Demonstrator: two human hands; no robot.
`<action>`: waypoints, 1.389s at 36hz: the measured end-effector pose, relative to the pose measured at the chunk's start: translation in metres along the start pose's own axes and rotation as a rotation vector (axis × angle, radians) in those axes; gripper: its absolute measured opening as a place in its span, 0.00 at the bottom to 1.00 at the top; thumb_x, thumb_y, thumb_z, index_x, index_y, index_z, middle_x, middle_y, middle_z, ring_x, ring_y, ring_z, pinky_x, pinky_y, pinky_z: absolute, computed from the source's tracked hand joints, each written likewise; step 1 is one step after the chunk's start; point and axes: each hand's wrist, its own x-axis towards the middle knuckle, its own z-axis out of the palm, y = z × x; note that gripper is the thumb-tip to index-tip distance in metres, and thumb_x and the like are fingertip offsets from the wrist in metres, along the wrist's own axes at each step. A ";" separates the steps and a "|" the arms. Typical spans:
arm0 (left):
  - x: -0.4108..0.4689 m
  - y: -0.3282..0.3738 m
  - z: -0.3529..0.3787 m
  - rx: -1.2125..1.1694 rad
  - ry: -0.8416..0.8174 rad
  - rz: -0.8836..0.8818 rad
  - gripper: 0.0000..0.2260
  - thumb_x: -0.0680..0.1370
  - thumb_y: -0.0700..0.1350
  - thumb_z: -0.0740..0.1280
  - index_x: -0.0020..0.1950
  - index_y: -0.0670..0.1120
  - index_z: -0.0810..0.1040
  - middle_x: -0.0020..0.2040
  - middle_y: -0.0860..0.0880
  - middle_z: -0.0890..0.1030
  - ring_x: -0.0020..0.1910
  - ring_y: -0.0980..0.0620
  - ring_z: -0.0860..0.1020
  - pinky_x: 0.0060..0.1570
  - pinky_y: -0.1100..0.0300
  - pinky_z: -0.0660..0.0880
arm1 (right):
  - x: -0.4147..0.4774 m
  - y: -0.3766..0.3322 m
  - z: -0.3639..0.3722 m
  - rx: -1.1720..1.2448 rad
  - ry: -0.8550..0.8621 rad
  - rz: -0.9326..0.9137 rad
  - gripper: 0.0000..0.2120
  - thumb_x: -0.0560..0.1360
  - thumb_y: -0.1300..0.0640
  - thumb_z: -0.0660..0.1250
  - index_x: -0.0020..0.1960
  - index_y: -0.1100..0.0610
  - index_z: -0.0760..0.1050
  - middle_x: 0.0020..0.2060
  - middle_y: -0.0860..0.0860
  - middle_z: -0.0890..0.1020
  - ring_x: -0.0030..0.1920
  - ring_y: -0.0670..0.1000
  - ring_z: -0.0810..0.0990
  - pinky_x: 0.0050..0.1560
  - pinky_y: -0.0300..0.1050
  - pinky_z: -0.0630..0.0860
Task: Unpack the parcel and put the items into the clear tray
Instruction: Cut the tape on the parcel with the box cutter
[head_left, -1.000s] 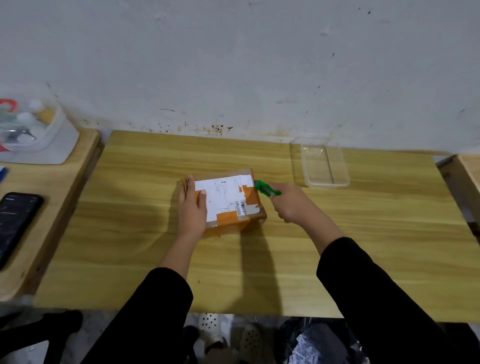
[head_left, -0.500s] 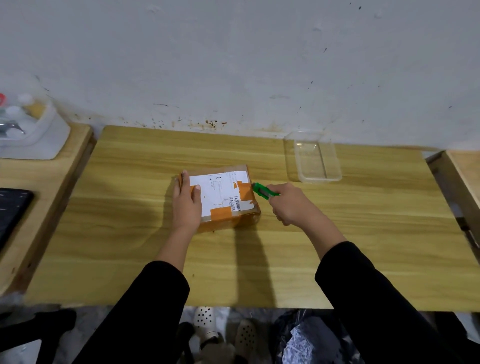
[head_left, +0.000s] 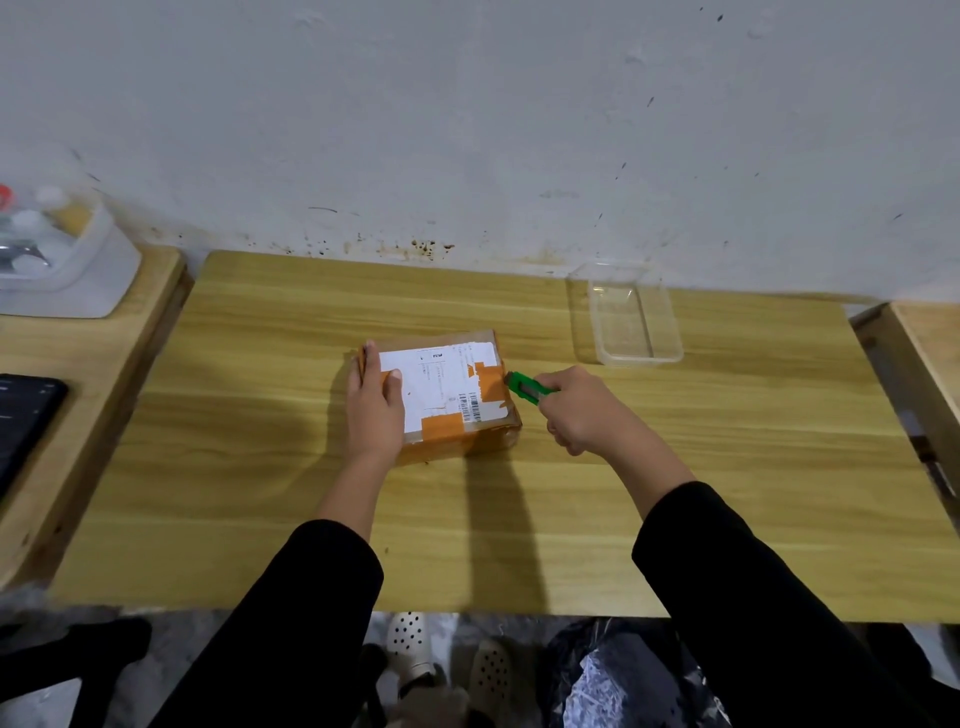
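Far left, on a side desk: a white container of small items, contents too blurred to name, and a dark phone at the frame edge. Main desk, centre: left hand lies flat on the left end of the cardboard parcel, fingers straight and pointing away, thumb on the white shipping label, pressing the box down. The parcel is sealed and sits flat, its long axis running roughly left to right and turned slightly. Right hand is curled round a green utility knife, whose tip touches the parcel's right edge at the top seam, by the orange tape. Blade too small to see. Judgement: the cut must run along that right edge or leftward across the top, toward the holding hand, so the left fingers sit in the knife's line. Clear tray stands empty beyond and to the right of the parcel, by the wall, nearer the right hand.
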 end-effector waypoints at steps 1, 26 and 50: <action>0.000 0.000 0.000 -0.006 0.000 -0.003 0.22 0.82 0.46 0.53 0.76 0.49 0.53 0.77 0.46 0.53 0.75 0.50 0.54 0.68 0.61 0.55 | 0.000 0.000 0.000 -0.005 -0.003 0.000 0.17 0.70 0.70 0.50 0.49 0.65 0.75 0.27 0.53 0.66 0.24 0.52 0.63 0.21 0.36 0.60; 0.000 0.000 0.000 -0.002 0.003 -0.016 0.22 0.82 0.47 0.53 0.76 0.50 0.53 0.77 0.46 0.53 0.75 0.49 0.54 0.69 0.56 0.56 | -0.019 0.006 0.002 -0.086 0.008 -0.063 0.18 0.68 0.69 0.51 0.54 0.71 0.72 0.30 0.54 0.67 0.28 0.53 0.62 0.26 0.42 0.61; -0.015 0.010 -0.003 -0.014 0.039 -0.070 0.23 0.82 0.48 0.53 0.76 0.49 0.52 0.77 0.46 0.53 0.74 0.48 0.56 0.68 0.55 0.59 | -0.028 0.032 -0.021 0.221 0.104 -0.040 0.22 0.74 0.66 0.55 0.62 0.50 0.75 0.27 0.53 0.68 0.23 0.49 0.63 0.20 0.36 0.58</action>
